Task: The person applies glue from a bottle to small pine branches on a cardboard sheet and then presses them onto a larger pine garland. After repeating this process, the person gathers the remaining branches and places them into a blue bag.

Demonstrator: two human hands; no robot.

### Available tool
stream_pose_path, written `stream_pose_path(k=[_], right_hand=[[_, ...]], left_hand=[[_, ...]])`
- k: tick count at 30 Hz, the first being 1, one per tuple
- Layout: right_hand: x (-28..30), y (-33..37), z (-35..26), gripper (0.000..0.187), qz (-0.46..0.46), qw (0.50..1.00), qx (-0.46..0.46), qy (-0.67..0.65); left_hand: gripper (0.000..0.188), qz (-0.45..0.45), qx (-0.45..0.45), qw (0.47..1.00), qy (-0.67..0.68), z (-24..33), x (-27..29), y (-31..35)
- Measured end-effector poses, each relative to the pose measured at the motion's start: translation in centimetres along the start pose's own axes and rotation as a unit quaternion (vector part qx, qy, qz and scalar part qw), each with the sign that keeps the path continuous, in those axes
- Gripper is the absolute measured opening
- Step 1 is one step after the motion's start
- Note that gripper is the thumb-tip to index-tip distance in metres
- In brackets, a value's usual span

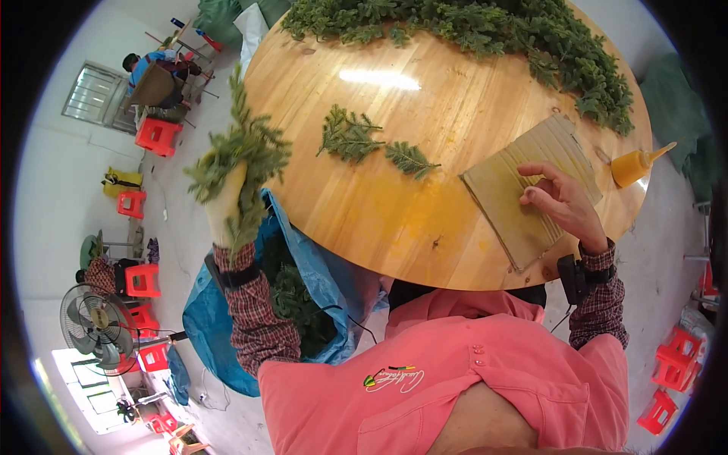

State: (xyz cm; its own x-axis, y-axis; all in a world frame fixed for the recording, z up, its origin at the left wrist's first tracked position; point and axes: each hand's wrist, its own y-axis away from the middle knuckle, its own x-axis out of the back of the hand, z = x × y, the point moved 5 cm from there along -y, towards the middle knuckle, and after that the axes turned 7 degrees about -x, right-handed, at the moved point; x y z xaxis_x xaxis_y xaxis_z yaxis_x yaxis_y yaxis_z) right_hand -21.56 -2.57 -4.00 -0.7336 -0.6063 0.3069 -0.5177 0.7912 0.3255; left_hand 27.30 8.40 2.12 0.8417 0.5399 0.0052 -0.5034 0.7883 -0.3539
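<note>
Off the left side of the round wooden table [349, 243], my left hand [229, 199] is closed on a bunch of green evergreen sprigs [254, 144]. The foliage covers most of its fingers. My right hand [565, 203] is over a piece of corrugated cardboard [497, 182] at the table's right. Its thumb and forefinger are bent, with a gap between them and nothing visible in it. Whether the hand touches the cardboard I cannot tell. Two loose pieces of greenery, a larger sprig [349, 135] and a smaller sprig [410, 159], lie mid-table.
A long heap of greenery [485, 26] lines the table's far edge. An orange squeeze bottle [631, 167] stands at the right edge. Below my left forearm hangs a blue bag [220, 341] with greenery inside. Red stools [158, 136] and a standing fan [98, 322] are at left.
</note>
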Motion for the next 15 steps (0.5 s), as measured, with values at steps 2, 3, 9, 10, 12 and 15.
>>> stream_pose_path(k=[2, 3, 9, 10, 12, 15], right_hand=[[0.2, -0.2, 0.3, 0.036, -0.001, 1.000, 0.005, -0.004], [0.2, -0.3, 0.5, 0.035, -0.002, 1.000, 0.008, -0.005], [0.1, 0.0, 0.7, 0.035, 0.005, 1.000, 0.007, -0.026], [0.0, 0.0, 0.6, 0.035, 0.001, 1.000, 0.005, -0.022], [-0.2, -0.4, 0.5, 0.035, -0.013, 1.000, 0.002, -0.017], [-0.1, -0.3, 0.6, 0.035, -0.004, 1.000, 0.006, -0.020]], left_hand=[[0.024, 0.034, 0.056, 0.997, 0.042, -0.2, 2.0, 2.1], [0.024, 0.035, 0.056, 0.997, 0.039, -0.5, 3.1, 3.1], [0.038, 0.022, -0.002, 0.971, 0.238, -5.4, 11.8, 7.8], [0.038, 0.025, -0.001, 0.971, 0.237, -7.0, 15.5, 8.8], [0.041, 0.116, 0.098, 0.986, 0.066, -10.1, 23.2, 11.1], [0.046, 0.048, 0.187, 0.981, -0.008, -11.7, 22.4, 12.0]])
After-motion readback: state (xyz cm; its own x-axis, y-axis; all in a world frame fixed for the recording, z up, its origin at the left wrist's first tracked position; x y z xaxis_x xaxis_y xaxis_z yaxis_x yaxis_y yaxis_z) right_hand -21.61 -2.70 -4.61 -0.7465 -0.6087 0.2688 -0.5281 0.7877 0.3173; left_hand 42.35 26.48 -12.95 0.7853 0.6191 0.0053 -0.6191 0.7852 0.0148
